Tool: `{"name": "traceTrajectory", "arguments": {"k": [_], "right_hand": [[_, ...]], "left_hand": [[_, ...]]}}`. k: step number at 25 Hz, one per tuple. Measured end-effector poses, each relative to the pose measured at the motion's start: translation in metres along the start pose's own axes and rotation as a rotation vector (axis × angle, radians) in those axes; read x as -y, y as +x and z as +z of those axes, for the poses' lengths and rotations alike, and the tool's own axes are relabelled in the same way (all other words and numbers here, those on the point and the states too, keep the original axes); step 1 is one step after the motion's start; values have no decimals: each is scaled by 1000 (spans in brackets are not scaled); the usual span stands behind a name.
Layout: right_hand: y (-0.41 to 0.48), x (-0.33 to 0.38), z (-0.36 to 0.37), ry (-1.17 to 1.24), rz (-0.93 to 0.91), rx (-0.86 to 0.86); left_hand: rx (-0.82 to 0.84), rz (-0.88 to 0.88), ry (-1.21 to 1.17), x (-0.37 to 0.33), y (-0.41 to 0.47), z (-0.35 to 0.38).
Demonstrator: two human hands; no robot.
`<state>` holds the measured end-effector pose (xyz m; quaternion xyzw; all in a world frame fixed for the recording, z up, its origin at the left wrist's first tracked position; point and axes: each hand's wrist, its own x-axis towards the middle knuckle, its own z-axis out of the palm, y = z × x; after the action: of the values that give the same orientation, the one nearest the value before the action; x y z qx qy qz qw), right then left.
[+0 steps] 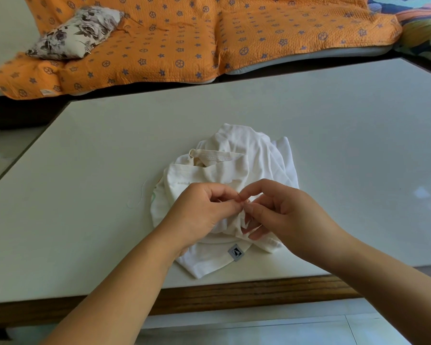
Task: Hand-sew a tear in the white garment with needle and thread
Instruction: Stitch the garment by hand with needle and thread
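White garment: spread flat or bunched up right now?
Bunched up: the white garment lies in a crumpled heap on the table, folds overlapping. The left hand pinches what looks like the needle over it.

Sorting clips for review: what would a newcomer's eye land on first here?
The left hand and right hand meet fingertip to fingertip at the middle, each grip pinching what looks like a needle over a crumpled white shirt on the pale table. Behind, a bright orange blanket with blue stars fills the top, a flowered pillow at its left.
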<state>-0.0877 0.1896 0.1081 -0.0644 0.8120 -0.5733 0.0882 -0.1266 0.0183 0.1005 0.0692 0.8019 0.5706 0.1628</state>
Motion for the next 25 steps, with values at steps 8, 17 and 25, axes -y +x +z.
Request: {"name": "traceTrajectory", "arguments": {"k": [8,17,25], "right_hand": [[18,6,-26,419,143,-307],[38,-8,-53,1184,217,-431],[43,-23,-62,764,201,-678]], "left_hand": [[-91,-19,-69,1,3,-9],[-55,-69,-140,-2,1,-16],[-51,-25,-184,-4,0,-18]]}}
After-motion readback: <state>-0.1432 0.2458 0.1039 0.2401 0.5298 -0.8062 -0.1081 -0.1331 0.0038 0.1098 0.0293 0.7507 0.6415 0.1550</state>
